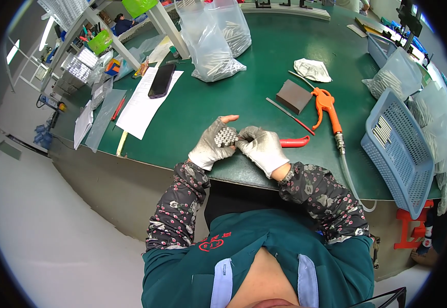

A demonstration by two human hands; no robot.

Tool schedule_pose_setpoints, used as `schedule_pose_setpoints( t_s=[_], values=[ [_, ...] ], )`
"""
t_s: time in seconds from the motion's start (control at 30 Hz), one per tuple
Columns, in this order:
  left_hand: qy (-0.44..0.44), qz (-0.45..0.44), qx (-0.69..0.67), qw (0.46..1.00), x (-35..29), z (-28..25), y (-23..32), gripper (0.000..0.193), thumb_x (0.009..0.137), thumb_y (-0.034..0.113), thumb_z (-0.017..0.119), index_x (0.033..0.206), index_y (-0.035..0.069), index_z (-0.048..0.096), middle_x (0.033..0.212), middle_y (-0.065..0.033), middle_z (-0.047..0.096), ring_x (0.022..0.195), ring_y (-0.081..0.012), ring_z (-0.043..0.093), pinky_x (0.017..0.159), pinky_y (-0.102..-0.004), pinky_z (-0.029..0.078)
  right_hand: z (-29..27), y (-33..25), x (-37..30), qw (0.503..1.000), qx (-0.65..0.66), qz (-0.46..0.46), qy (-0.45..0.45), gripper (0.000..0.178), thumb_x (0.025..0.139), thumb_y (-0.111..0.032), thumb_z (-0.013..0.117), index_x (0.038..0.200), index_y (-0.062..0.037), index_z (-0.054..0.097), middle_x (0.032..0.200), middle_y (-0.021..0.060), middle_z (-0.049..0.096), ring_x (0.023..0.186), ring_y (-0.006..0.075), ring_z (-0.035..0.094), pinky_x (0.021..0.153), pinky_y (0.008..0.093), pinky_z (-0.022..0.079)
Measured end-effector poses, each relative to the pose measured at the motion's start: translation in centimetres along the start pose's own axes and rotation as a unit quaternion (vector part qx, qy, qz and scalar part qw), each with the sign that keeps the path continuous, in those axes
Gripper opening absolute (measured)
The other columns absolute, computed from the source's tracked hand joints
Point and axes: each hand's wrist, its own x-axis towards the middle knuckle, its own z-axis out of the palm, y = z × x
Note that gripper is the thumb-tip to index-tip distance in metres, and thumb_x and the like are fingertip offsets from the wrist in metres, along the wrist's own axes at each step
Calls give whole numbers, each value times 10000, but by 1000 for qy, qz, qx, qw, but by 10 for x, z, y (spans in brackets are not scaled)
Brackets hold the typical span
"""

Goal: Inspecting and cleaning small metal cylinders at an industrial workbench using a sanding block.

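I see the left hand (209, 143) curled around a bundle of slim silver metal rods (226, 137), their ends facing up at me, one bare digit jutting out beyond them. The right hand (262, 148) has its fingers (245, 135) bunched together at the bundle's right side; I cannot tell whether they pinch a rod. The bundle sits above the worktop's (275, 56) near edge, just left of a red handle (295, 142).

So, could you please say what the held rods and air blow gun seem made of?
The held rods are probably polished metal, given their shiny, silvery ends. The air blow gun looks like mostly smooth plastic, judging by its orange moulded body.
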Motion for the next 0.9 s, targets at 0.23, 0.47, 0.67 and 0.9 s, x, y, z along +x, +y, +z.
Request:
schedule_pose_setpoints(
  t_s=[0.23,0.47,0.67,0.9],
  values=[
    [-9,1,-29,1000,0,-1,0,762,615,-101,683,1305,64,406,910,9,536,831,-71,509,796,-203,425,0,-2,-1,1000,-15,3,5,176,743,-193,651,821,-36,646,743,152,642,678,290,634,611,348,492],
    [-7,-8,-37,999,-1,-1,2,766,614,-102,690,1306,64,406,887,20,526,816,-65,503,779,-194,425,0,-6,0,1000,-29,4,2,177,726,-204,663,790,-40,650,722,150,638,661,291,631,603,351,492],
    [0,1,-6,1000,-1,-4,-1,753,602,14,763,1276,46,431,957,-18,578,878,-94,542,827,-230,433,1,-2,1,1000,5,-1,-1,169,753,-242,615,771,-78,654,693,155,619,670,339,613,590,409,483],
    [6,-1,13,1000,-1,-2,-1,736,612,-3,758,1273,49,436,988,-17,564,883,-88,534,828,-224,432,2,1,-1,1000,3,-12,3,168,772,-220,582,810,-74,657,719,166,621,699,347,613,618,413,488]
  ],
)
